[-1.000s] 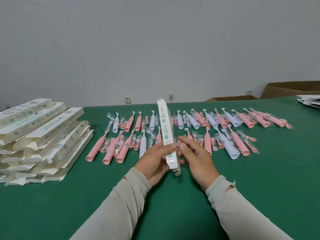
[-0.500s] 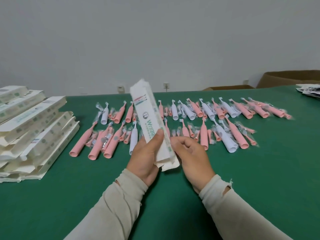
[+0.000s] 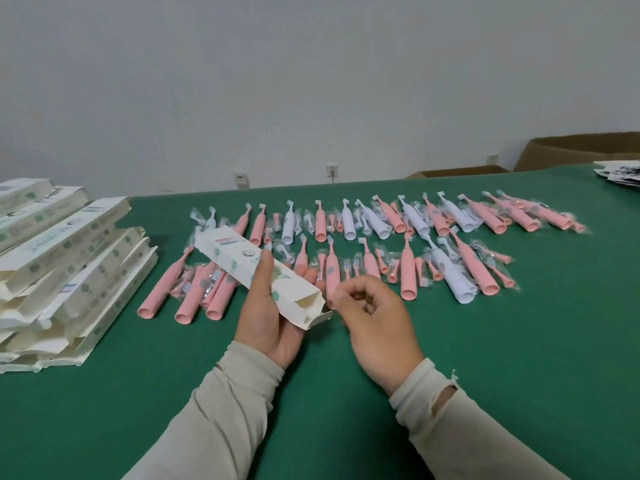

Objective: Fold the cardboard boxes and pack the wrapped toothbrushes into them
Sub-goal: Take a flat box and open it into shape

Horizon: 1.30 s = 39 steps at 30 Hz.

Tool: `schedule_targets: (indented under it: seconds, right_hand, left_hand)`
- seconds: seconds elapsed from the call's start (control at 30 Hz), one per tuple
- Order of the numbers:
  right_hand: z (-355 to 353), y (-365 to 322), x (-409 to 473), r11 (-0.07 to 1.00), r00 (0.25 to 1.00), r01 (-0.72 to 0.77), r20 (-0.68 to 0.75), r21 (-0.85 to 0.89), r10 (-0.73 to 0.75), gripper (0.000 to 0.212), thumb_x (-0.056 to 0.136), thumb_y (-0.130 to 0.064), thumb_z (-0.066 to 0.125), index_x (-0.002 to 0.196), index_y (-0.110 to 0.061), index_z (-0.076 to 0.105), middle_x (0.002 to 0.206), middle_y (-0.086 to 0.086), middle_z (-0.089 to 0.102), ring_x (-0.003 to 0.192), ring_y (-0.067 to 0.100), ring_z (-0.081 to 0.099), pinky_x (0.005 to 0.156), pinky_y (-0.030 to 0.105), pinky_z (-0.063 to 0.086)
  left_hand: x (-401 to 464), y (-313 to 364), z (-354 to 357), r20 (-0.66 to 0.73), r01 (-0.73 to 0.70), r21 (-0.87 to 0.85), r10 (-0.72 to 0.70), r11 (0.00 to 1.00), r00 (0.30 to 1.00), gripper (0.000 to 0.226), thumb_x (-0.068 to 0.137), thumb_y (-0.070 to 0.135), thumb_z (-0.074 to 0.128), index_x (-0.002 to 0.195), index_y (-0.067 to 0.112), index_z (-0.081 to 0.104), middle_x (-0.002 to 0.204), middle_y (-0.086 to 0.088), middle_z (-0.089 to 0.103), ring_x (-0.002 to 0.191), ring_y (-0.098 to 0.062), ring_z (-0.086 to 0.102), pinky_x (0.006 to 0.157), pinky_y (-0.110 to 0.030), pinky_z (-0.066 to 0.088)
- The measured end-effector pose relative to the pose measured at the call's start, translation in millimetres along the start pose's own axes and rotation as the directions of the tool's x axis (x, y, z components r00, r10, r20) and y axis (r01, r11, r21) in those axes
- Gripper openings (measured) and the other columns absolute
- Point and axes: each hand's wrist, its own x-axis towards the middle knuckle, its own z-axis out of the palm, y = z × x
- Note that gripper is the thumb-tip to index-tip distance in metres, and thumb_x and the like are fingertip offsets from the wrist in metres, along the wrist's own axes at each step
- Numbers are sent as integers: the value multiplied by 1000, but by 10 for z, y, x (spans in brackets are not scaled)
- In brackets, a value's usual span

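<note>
Green table [image 3: 519, 358] fills the lower frame. At centre, the left hand [image 3: 273, 313] grips a white cardboard box [image 3: 259, 271], its open end facing lower right. The right hand [image 3: 374, 320], fingers curled, holds nothing just beside that opening. Wrapped toothbrushes [image 3: 408, 268] lie in rows behind; a stack of boxes [image 3: 65, 268] sits at left.

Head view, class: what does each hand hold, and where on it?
The left hand grips the white cardboard box round its lower half, near the open end. The right hand is curled and holds nothing.
</note>
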Motion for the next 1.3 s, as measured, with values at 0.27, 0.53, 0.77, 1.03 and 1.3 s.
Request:
schedule_targets:
  seconds: [0.27, 0.53, 0.77, 1.03, 1.3]
  right_hand:
    - [55, -2, -132, 976, 974, 157, 189, -148, -127, 22, 73, -44, 70, 84, -26, 61, 92, -14, 67, 83, 3, 61, 72, 13, 46]
    - [85, 5, -117, 960, 987, 162, 17, -227, -163, 17, 77, -24, 76, 78, -27, 59, 76, -17, 65, 63, -2, 54, 57, 8, 40]
    - [-11, -19, -103, 895, 943, 295, 250, -335, -217, 22, 76, -48, 66, 94, -36, 60, 96, -18, 60, 96, 5, 58, 77, 12, 43]
    - [-70, -63, -66, 748, 868, 495, 290, -442, -404, 17, 89, -29, 61, 105, -31, 55, 103, -19, 52, 99, 4, 53, 81, 27, 50]
    - [-85, -43, -50, 767, 864, 502, 262, -399, -430, 10, 92, -33, 59, 97, -28, 67, 101, -17, 55, 100, 11, 58, 85, 38, 52]
  left_hand:
    - [-13, -58, -10, -42, 33, 47, -31, 998, 999, 78, 63, 60, 74, 114, 3, 60, 80, -7, 74, 79, -17, 74, 68, -36, 60]
    - [-96, -106, 98, -24, 19, 33, -18, 999, 1000, 80, 69, 52, 70, 133, 8, 53, 110, -14, 67, 90, -18, 75, 66, -36, 60]
    - [-50, -58, 20, 12, 134, 15, -134, 991, 991, 79, 68, 62, 69, 120, 4, 58, 93, -9, 72, 91, -23, 70, 80, -44, 58]
    - [-77, -26, 45, 49, 136, -42, -134, 990, 990, 74, 77, 56, 67, 126, 3, 53, 93, -13, 68, 88, -23, 70, 70, -38, 60]
    - [-104, -32, 89, -4, 118, -43, -119, 992, 993, 85, 73, 54, 69, 139, 4, 47, 94, -11, 61, 89, -22, 66, 60, -34, 59]
